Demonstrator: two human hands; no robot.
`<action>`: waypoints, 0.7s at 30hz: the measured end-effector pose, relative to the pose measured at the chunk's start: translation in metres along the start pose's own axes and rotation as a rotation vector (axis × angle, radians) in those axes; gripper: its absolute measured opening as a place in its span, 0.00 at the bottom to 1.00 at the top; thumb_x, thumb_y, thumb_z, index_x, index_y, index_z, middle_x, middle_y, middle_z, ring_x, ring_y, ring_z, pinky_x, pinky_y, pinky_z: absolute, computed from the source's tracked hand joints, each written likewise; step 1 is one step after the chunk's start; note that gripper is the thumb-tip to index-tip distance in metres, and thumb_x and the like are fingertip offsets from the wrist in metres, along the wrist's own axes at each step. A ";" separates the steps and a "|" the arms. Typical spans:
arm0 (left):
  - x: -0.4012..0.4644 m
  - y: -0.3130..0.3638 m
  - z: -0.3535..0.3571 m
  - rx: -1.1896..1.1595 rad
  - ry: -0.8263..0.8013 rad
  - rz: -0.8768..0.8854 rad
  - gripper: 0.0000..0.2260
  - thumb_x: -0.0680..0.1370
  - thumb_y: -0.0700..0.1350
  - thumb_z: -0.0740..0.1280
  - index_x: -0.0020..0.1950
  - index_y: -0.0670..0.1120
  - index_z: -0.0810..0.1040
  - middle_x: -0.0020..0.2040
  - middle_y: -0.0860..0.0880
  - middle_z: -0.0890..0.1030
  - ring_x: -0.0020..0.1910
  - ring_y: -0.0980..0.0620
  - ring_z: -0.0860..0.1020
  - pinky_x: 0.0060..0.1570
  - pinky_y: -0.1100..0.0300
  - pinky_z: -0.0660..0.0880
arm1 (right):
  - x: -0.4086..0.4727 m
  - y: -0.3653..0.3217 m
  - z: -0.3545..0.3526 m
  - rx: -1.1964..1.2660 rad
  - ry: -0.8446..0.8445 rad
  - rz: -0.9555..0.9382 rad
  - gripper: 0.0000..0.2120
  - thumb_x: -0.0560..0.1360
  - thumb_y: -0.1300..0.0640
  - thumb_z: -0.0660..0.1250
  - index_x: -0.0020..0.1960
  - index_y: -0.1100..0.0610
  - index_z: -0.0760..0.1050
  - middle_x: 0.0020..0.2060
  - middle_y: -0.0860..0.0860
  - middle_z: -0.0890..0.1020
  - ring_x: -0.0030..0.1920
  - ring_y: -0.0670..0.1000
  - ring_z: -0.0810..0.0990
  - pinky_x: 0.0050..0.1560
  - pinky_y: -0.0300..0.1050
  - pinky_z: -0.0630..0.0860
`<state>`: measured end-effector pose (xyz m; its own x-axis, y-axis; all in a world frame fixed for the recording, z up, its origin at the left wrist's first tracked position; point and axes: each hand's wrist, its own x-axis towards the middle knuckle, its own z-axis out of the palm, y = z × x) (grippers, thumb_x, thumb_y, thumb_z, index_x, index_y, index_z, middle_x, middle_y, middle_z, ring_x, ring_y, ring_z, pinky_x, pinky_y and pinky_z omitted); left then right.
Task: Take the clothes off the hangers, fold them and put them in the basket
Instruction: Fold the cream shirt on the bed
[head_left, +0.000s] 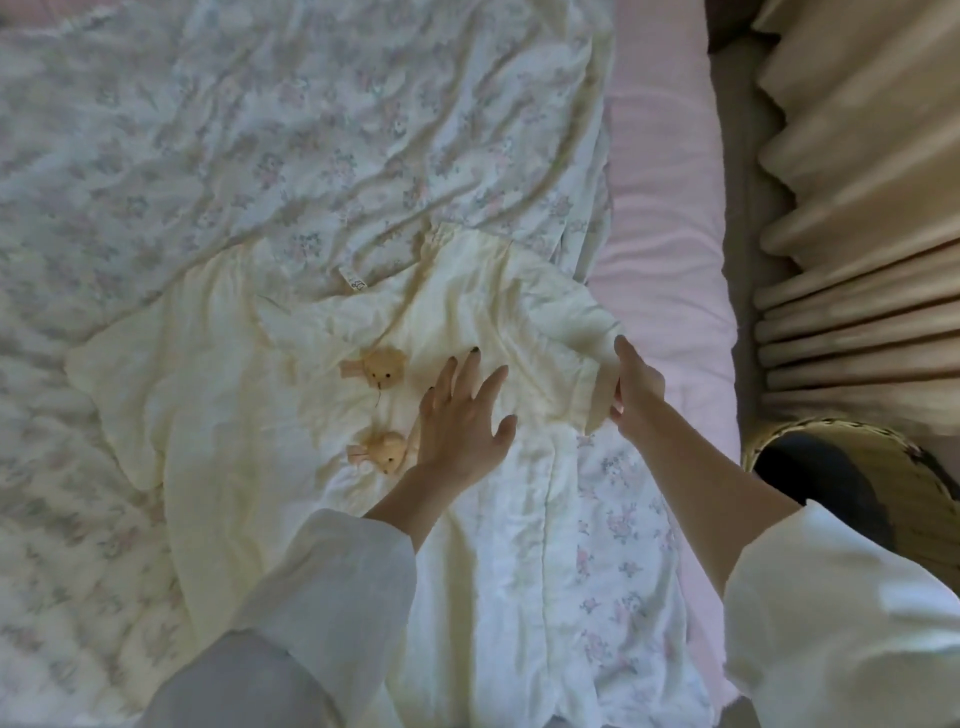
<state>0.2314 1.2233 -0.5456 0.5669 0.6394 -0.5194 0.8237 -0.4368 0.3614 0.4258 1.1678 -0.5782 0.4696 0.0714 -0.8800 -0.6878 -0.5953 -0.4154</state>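
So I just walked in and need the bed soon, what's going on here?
A person is folding a cream garment spread on the floral quilt. The left hand lies flat on it beside two small bear decorations, fingers spread. The right hand pinches the sleeve at the garment's right edge, near the pink sheet. A wicker basket sits off the bed to the right; the garment is not in it yet.

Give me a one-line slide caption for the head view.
Left hand flat on cream garment, right hand pinching its sleeve, basket nearby.
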 end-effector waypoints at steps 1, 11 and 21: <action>0.002 0.002 0.001 0.021 -0.015 0.000 0.27 0.80 0.55 0.57 0.77 0.54 0.53 0.78 0.49 0.43 0.77 0.46 0.41 0.74 0.46 0.49 | 0.005 -0.006 0.002 -0.087 0.033 -0.043 0.22 0.73 0.41 0.64 0.52 0.60 0.74 0.37 0.54 0.74 0.34 0.53 0.72 0.32 0.44 0.69; 0.031 0.028 -0.003 0.059 0.066 0.016 0.25 0.79 0.54 0.59 0.75 0.52 0.59 0.78 0.49 0.49 0.77 0.45 0.42 0.74 0.43 0.49 | 0.014 -0.035 0.010 -0.331 -0.032 -0.053 0.15 0.73 0.49 0.67 0.42 0.62 0.73 0.29 0.53 0.74 0.24 0.49 0.71 0.26 0.39 0.65; 0.038 0.038 0.002 0.126 0.006 0.116 0.26 0.78 0.57 0.60 0.75 0.57 0.58 0.78 0.46 0.43 0.76 0.43 0.39 0.73 0.41 0.45 | 0.025 -0.099 -0.022 0.403 -0.106 -0.221 0.07 0.79 0.62 0.52 0.51 0.59 0.68 0.43 0.55 0.80 0.40 0.53 0.80 0.39 0.46 0.80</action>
<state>0.2845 1.2296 -0.5529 0.6588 0.5832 -0.4752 0.7467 -0.5836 0.3191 0.5181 1.2114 -0.5541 0.5840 0.2552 -0.7706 -0.7479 -0.2000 -0.6330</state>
